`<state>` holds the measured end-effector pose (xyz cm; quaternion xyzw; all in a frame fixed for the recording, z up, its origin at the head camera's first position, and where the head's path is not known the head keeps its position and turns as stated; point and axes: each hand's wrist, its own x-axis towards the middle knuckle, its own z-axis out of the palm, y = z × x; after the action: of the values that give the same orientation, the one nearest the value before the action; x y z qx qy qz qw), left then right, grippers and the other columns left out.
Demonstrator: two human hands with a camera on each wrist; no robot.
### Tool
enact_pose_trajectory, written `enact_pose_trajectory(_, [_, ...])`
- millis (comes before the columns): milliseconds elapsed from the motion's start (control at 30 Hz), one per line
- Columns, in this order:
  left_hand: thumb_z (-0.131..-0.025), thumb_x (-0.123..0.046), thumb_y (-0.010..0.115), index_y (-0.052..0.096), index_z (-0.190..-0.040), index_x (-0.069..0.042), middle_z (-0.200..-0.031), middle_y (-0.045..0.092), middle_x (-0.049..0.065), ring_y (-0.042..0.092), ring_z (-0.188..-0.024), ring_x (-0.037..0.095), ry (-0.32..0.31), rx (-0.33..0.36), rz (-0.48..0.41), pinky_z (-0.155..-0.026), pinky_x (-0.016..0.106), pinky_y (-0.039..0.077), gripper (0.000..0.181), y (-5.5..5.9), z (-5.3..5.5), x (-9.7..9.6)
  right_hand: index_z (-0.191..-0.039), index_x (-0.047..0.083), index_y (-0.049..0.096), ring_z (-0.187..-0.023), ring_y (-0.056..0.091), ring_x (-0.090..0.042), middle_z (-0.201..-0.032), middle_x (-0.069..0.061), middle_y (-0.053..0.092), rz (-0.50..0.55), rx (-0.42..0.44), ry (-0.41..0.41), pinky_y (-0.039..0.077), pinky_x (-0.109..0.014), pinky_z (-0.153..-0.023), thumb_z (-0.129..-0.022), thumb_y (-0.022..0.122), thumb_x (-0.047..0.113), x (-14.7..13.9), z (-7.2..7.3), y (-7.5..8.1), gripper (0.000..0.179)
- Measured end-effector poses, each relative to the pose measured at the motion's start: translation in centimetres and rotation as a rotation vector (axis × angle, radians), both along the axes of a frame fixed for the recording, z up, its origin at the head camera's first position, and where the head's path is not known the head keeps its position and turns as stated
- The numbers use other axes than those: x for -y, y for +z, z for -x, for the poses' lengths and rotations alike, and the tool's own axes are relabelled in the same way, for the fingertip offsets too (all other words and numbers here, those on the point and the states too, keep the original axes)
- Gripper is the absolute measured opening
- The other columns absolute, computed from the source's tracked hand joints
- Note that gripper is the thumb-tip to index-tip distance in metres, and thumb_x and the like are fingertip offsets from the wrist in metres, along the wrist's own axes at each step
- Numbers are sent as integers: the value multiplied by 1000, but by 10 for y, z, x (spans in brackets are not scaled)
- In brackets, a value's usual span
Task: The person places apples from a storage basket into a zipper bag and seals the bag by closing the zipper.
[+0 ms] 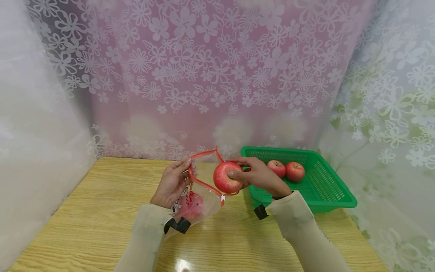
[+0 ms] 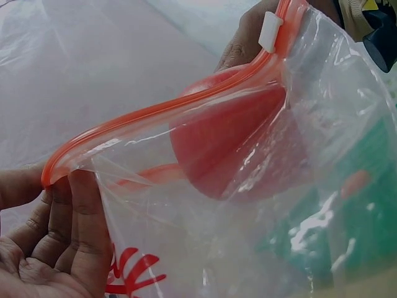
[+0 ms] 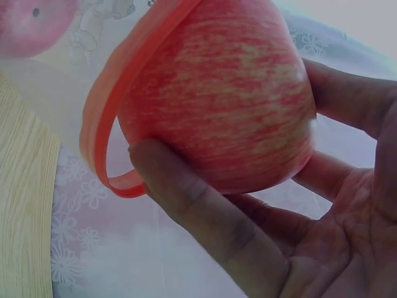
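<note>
The right hand (image 1: pixel 261 176) grips a round red apple (image 1: pixel 224 178) at the mouth of a clear, orange-rimmed plastic zip bag (image 1: pixel 211 203), whose edge the left hand (image 1: pixel 172 182) pinches; one pinkish apple (image 1: pixel 193 207) is already inside, two red apples (image 1: pixel 295 172) remain in a green plastic basket (image 1: pixel 327 180).

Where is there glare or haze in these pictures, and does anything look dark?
Head view: a bright white glare spot on the table, near the bottom edge; left wrist view: white glints streak the clear bag, and the green basket behind it looks hazy; right wrist view: the top right corner is washed out, and the right hand looks dark against it.
</note>
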<state>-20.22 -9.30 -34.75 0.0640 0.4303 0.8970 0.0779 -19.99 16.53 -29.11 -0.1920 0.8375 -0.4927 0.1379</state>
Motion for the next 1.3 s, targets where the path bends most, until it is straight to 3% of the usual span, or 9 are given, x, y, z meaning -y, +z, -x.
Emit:
enact_pose_trajectory(333, [-101, -13, 50, 67, -88, -12, -73, 65, 0, 62, -65, 10, -13, -27, -23, -61, 20, 54, 21, -1, 0, -4, -136, 7, 53, -96, 65, -28, -126, -19, 55, 36, 2, -24, 58, -43, -74, -93, 66, 24, -2, -1, 1, 49])
enact_pose_trajectory(567, [-101, -12, 50, 69, -88, -14, -76, 65, -1, 63, -66, 9, -21, -17, 61, -59, 19, 52, 23, -9, 0, -9, -135, 6, 53, -96, 64, -27, -126, -20, 54, 55, 10, -50, 58, -43, -75, -95, 63, 18, -8, -2, 2, 43])
enact_pose_trajectory(667, [-101, -13, 50, 68, -88, -13, -76, 65, -1, 62, -66, 9, -14, -8, 55, -58, 18, 52, 22, -10, 0, -10, -135, 5, 53, -97, 64, -27, -127, -20, 54, 60, 18, -65, 57, -44, -77, -95, 64, 19, -11, -1, 1, 44])
enact_pose_trajectory(1300, [-101, -14, 51, 70, -88, -13, -75, 66, -2, 63, -68, 9, -14, -9, 32, -61, 19, 53, 23, -6, 2, -12, -136, 3, 49, -99, 62, -29, -130, -23, 52, 43, 11, -136, 56, -45, -82, -95, 64, 23, -35, 5, 1, 49])
